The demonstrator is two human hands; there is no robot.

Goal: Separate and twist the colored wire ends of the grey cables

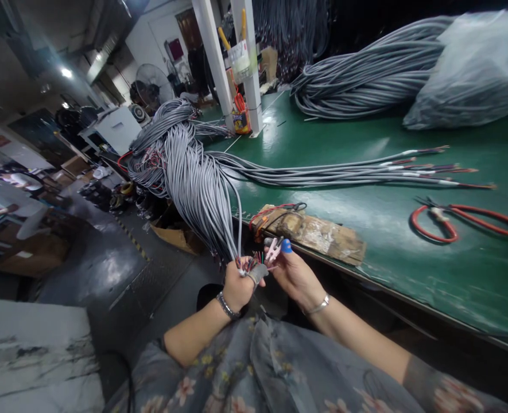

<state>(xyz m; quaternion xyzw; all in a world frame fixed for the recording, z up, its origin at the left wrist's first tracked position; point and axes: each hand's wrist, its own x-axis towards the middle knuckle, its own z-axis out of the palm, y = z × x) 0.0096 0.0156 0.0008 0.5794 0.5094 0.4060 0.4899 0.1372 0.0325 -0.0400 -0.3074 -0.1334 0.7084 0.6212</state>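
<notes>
Head view: clutching grey cables [206,192] by their coloured wire ends [247,264] in the left hand [238,288], wrapped tight; pinching a small pink clip [273,250] in the right hand [300,279], just beside; working nearside of the wooden board [318,234] on the green bench [391,223].

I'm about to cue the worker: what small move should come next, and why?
Probably ease the pink clip-like piece toward the coloured wires: the left hand grips the grey cables where those wires fan out, and the right hand holds the piece close beside them.
</notes>
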